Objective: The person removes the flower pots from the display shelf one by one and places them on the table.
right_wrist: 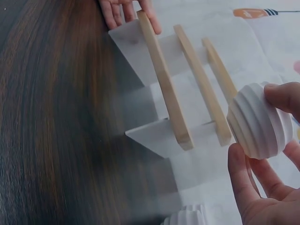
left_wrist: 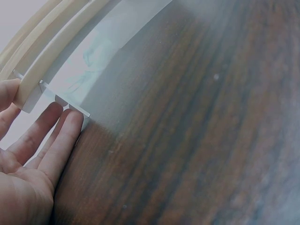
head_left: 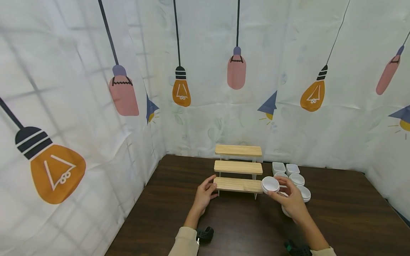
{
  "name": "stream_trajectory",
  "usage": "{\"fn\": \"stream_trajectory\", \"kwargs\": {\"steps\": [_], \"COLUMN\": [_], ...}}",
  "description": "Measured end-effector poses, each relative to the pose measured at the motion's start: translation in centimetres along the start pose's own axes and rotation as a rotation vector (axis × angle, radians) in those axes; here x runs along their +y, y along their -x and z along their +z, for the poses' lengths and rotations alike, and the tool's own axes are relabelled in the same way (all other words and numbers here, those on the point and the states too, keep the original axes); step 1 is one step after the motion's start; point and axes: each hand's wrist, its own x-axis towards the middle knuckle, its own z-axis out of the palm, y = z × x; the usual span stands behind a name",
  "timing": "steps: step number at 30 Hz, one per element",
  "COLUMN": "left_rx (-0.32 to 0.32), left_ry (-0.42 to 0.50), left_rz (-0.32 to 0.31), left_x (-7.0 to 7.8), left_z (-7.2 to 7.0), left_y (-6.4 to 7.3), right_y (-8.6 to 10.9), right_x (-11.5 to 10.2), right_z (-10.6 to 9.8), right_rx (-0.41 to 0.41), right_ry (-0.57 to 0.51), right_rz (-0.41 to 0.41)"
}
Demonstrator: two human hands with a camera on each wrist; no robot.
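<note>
A three-step display stand (head_left: pixel 237 184) has pale wooden shelves on clear side supports. My left hand (head_left: pixel 203 196) grips the left end of its lowest shelf, thumb and fingers at the plank's edges, as the left wrist view shows. Other fingers (left_wrist: pixel 63 145) reach along the clear support. My right hand (head_left: pixel 294 202) holds a small round white bowl (head_left: pixel 270 184) at the right end of the lowest shelf. In the right wrist view this bowl (right_wrist: pixel 257 123) has ribbed, stepped sides, pinched between thumb and fingers.
Right of the stand, more white dishes stand in rows: square ones (head_left: pixel 278 167) at the back, round ones (head_left: pixel 297 179) nearer, partly hidden by my right hand. All rest on a dark wooden table (head_left: pixel 243 227). A printed curtain (head_left: pixel 205 124) hangs behind and at the left.
</note>
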Motion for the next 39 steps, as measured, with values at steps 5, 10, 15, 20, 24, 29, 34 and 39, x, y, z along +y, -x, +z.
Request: {"fn": "stream_trajectory", "kwargs": {"steps": [5, 10, 15, 20, 24, 29, 34, 39], "left_rx": [0.002, 0.005, 0.008, 0.010, 0.008, 0.010, 0.010, 0.009], "left_ry": [0.000, 0.000, -0.003, 0.000, 0.002, -0.001, 0.000, 0.002], "left_rz": [0.002, -0.006, -0.008, -0.009, -0.008, -0.013, -0.009, -0.009], "left_x": [0.0, 0.1, 0.1, 0.2, 0.2, 0.2, 0.2, 0.2], "left_z": [0.0, 0.1, 0.1, 0.1, 0.1, 0.1, 0.1, 0.1], "left_y": [0.0, 0.0, 0.1, 0.1, 0.1, 0.1, 0.0, 0.0], "right_y": [0.2, 0.4, 0.5, 0.6, 0.6, 0.8, 1.0, 1.2], "right_x": [0.2, 0.3, 0.5, 0.8, 1.1, 1.3, 1.6, 1.9], "right_z": [-0.5, -1.0, -1.5, -2.0, -2.5, -3.1, -3.7, -4.2], "right_rx": [0.009, 0.003, -0.002, 0.008, 0.020, 0.026, 0.032, 0.026], "right_ry": [-0.025, -0.071, -0.095, -0.043, 0.005, 0.045, 0.071, 0.044], "right_rz": [-0.021, -0.052, -0.060, -0.045, -0.040, -0.024, -0.026, -0.049]}}
